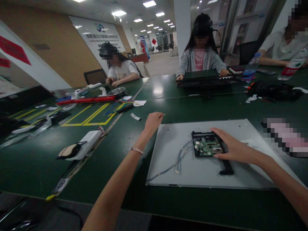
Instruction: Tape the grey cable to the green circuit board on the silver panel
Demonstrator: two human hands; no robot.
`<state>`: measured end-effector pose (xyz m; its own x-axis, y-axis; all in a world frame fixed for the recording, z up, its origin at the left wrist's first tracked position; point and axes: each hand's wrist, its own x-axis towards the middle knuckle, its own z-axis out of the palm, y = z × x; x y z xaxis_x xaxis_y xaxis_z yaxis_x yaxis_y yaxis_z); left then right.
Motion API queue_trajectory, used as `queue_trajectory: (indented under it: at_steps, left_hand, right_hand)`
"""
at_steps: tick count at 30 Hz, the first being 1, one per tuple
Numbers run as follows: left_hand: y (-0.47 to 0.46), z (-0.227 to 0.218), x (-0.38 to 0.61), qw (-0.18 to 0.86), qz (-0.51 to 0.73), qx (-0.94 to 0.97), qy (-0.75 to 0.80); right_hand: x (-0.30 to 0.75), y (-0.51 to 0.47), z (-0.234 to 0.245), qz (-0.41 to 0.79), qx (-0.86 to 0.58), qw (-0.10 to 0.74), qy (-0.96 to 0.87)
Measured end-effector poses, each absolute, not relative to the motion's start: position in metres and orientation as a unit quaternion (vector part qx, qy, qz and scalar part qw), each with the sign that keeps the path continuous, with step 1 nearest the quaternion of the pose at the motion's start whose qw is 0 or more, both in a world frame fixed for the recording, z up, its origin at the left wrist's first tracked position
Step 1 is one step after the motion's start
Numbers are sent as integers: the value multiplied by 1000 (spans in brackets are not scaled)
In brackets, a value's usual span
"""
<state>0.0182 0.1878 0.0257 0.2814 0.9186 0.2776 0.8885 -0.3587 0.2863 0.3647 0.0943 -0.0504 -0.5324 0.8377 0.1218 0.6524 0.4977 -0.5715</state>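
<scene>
Over the far left corner of a flat grey-white panel (166, 163), my left hand (154, 121) is closed in a pinch. A tiny pale tip sticks out from its fingers, too small to name. My right hand (231, 147) spans the right side of a black plastic frame (196, 150), thumb at the near edge and fingers at the far edge. A green circuit board (209, 148) sits in the frame. Grey-blue cables (179, 157) run from the board's left side across the panel. A black arm-like piece (226, 168) extends from under my right hand.
A white device with a beige pad (84, 144) lies at left. Beyond it are a red strip (84, 100), yellow tape lines (96, 115) and loose parts. Across the green table (115, 173), a co-worker handles a long black panel (207, 81). Bottles (251, 67) and a black bundle (271, 90) stand right.
</scene>
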Motion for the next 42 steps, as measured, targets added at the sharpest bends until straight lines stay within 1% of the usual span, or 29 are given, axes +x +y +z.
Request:
queue_trajectory:
  at_steps: [2, 5, 8, 12, 20, 25, 30, 37, 42]
  left_hand:
    - [188, 19, 38, 53, 195, 829, 522]
    - [180, 7, 80, 69, 177, 890, 413]
    - [170, 1, 114, 36, 127, 926, 354]
    - [165, -2, 126, -10, 79, 931, 355]
    - [167, -9, 119, 18, 71, 918, 391]
    - [165, -4, 118, 16, 41, 929, 368]
    - [164, -2, 119, -20, 5, 940, 340]
    - [159, -5, 122, -104, -14, 941, 322]
    - [158, -3, 122, -97, -10, 940, 328]
  right_hand:
    - [364, 94, -50, 237, -441, 205, -841]
    - [362, 94, -51, 232, -439, 216, -841]
    - [361, 95, -51, 227, -441, 223, -839]
    - [359, 95, -51, 224, -444, 224, -838]
    - [358, 94, -49, 221, -445, 217, -840]
    - [359, 92, -51, 212, -453, 204, -841]
    - [359, 92, -52, 207, -452, 207, -843]
    - [359, 92, -52, 210, -451, 192, -846]
    - [358, 90, -50, 213, -459, 191, -841]
